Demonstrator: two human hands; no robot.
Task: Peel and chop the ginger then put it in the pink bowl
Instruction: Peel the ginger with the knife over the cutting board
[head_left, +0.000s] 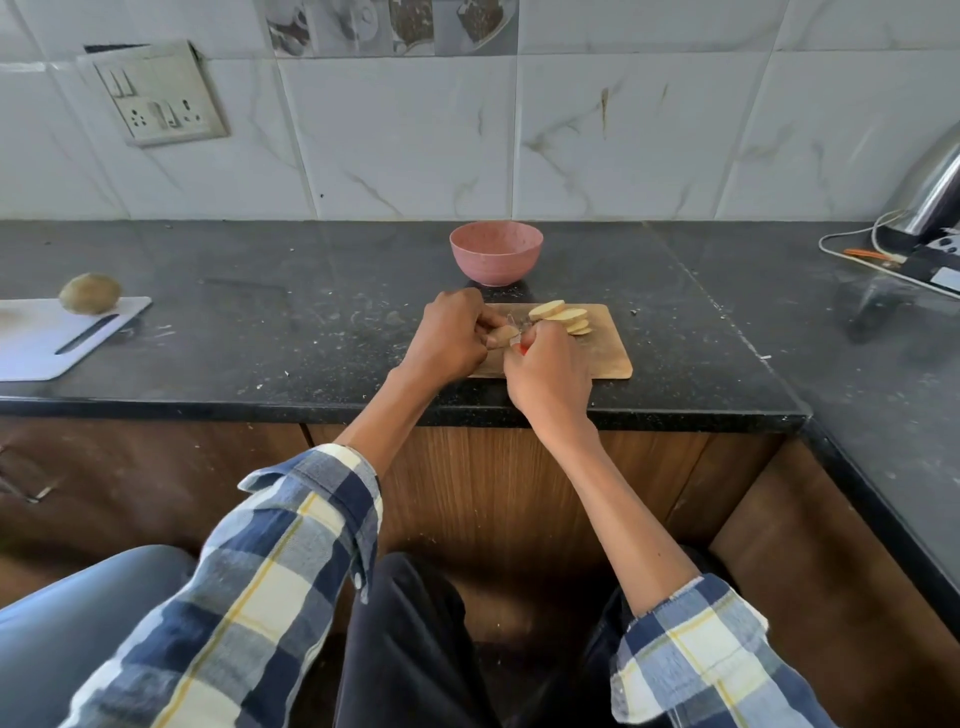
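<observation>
On the small wooden cutting board (608, 358) lie several pale ginger slices (563, 317) at its far side. My left hand (452, 338) pinches a brownish ginger piece (501, 333) over the board's left part. Close to its right, my right hand (548, 371) grips a knife with a red handle (521, 347); its thin blade points toward the ginger piece and is mostly hidden by my fingers. The pink bowl (496, 253) stands just behind the board, and I see nothing inside it.
A white cutting board (57, 338) with a potato (89, 293) on it lies at the far left of the black counter (311, 322). A metal kettle (935, 192) with cables and a scale sits at the right. The counter edge runs just below my wrists.
</observation>
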